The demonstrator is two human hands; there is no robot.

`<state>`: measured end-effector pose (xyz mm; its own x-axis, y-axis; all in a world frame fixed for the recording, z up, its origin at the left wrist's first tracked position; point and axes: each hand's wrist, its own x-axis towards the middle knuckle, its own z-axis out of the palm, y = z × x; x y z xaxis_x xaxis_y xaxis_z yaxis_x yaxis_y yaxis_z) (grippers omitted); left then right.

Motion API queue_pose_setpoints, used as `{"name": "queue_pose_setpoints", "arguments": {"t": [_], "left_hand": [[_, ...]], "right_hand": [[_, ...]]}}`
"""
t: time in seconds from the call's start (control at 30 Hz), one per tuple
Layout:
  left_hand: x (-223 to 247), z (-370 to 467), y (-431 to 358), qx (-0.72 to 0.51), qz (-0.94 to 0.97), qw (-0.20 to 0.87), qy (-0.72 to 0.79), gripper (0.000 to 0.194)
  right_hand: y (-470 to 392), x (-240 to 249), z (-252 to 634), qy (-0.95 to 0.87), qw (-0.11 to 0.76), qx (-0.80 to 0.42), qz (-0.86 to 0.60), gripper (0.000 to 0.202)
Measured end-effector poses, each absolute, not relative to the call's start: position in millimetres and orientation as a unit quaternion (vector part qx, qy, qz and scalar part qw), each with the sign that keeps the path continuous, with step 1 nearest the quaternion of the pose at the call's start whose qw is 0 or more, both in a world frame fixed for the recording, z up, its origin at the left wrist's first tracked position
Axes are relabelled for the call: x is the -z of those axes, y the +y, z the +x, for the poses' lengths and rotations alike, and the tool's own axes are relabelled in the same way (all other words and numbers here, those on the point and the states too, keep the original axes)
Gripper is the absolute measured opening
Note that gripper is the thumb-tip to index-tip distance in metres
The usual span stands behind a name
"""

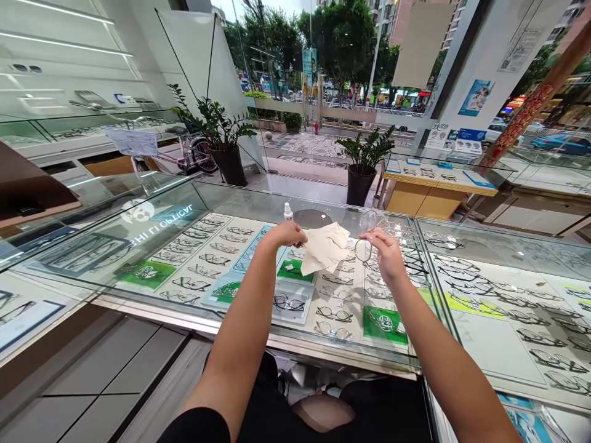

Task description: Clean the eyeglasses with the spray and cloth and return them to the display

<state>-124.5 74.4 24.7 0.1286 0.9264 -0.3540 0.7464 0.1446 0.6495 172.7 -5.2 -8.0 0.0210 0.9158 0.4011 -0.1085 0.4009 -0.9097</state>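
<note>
The left hand [290, 234] is closed in a fingertip pinch on the near left edge of a pale cloth [325, 246], most of which hangs free and creased. The right hand [386, 247] has thumb and fingers drawn together on a pair of glasses [363, 250], held above the glass-topped counter [341, 344], just beside the cloth but apparently apart from it. Exact finger contact on the frame cannot be told. A small white bottle [288, 212] stands upright beyond the left hand, near a dark round disc [313, 218]. Hazards, in this inspector's judgement: the narrow grip could let the glasses twist or drop onto the hard glass; uneven pressure could bend the frame; grit in the cloth could scratch a lens; a careless sweep of the left hand could topple the bottle.
</note>
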Motion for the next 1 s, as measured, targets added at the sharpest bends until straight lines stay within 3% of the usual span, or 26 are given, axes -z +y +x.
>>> {"name": "queue_pose_setpoints", "arguments": {"t": [0.23,0.3,0.47,0.67,0.8,0.9,1.0], "left_hand": [[-100.0,-99.1,50.8,-0.231,0.747,0.248,0.572,0.014],[-125.0,-93.1,44.9,-0.180,0.780,0.252,0.544,0.016],[-176.6,-81.1,27.2,-0.109,0.816,0.078,0.562,0.016],[-204.3,-70.8,7.8,-0.027,0.843,-0.005,0.537,0.017],[-201.3,-59.4,6.9,-0.037,0.851,0.026,0.523,0.012],[-197.5,-51.8,10.3,-0.101,0.847,0.106,0.511,0.007],[-197.5,-49.0,12.0,-0.175,0.829,0.114,0.519,0.007]], "right_hand": [[-5.2,7.0,174.0,-0.564,0.614,-0.420,-0.360,0.015],[-5.9,6.6,174.0,-0.564,0.613,-0.420,-0.360,0.015],[-6.7,5.7,174.3,-0.567,0.614,-0.417,-0.357,0.016],[-5.7,6.5,174.4,-0.568,0.617,-0.409,-0.359,0.018],[-7.7,5.8,173.2,-0.574,0.613,-0.420,-0.344,0.016],[-11.1,3.0,171.5,-0.581,0.605,-0.435,-0.327,0.017],[-14.2,-0.6,169.9,-0.579,0.605,-0.439,-0.325,0.018]]}}
